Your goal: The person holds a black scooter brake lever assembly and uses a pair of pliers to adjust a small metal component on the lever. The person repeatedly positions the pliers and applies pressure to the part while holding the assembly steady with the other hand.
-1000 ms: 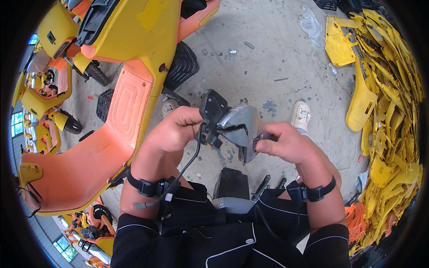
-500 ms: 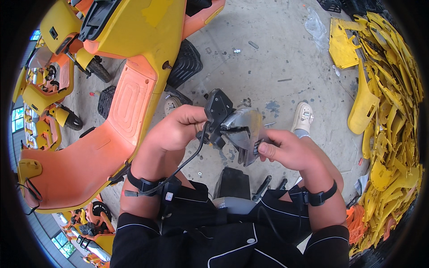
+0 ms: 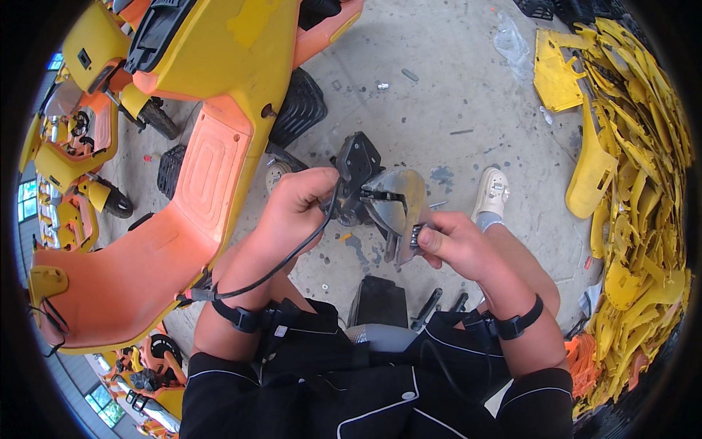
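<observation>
My left hand [image 3: 301,196] is closed around a black plastic part [image 3: 357,162] with screw holes, whose grip side is hidden by the fingers. A black cable [image 3: 298,254] hangs from it over my left forearm and ends in a reddish plug [image 3: 196,294]. Between my hands is a grey, scuffed, curved cover [image 3: 398,196] with a dark slot. It meets the black part on its left; whether the two are joined I cannot tell. My right hand [image 3: 452,245] pinches the cover's lower right end, thumb beside a small black ridged piece [image 3: 416,235].
A yellow and orange scooter body [image 3: 208,157] stands close on the left, with more scooters [image 3: 88,161] behind. Yellow panels [image 3: 640,175] are heaped on the right. Black crates [image 3: 298,108] sit by the scooter. A clear plastic bag [image 3: 512,45] and small bits lie on the floor.
The curved cover has tilted, its slot showing more plainly. The cable's plug end has swung left and up across my left forearm. Both hands keep their hold.
</observation>
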Tool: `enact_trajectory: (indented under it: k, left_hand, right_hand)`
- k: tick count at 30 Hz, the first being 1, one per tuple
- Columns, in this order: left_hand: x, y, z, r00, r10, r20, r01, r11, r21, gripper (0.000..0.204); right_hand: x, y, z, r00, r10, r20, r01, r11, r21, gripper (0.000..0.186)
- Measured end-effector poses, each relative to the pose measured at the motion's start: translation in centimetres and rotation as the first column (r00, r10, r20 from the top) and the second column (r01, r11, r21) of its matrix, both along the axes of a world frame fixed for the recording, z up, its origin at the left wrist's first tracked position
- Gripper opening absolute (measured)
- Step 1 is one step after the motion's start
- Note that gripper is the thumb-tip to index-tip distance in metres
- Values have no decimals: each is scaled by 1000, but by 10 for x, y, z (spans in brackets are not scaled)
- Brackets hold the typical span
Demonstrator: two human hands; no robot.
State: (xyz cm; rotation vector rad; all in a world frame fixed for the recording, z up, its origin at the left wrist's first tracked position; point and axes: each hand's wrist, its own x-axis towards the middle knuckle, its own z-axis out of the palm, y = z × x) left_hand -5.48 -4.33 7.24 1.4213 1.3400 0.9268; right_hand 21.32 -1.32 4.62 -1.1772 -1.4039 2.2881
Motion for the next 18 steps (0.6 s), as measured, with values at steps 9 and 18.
enact_trajectory:
  k: [9, 18]
  left_hand:
    - [13, 7, -25, 925, 330, -188, -257, 908, 330, 34]
    - [12, 19, -32, 835, 380, -397, -182, 873, 452, 30]
  right_hand:
    - [-25, -16, -2, 966, -210, -152, 115, 872, -476, 55]
    - [-35, -22, -6, 940, -278, -197, 44, 671, -740, 66]
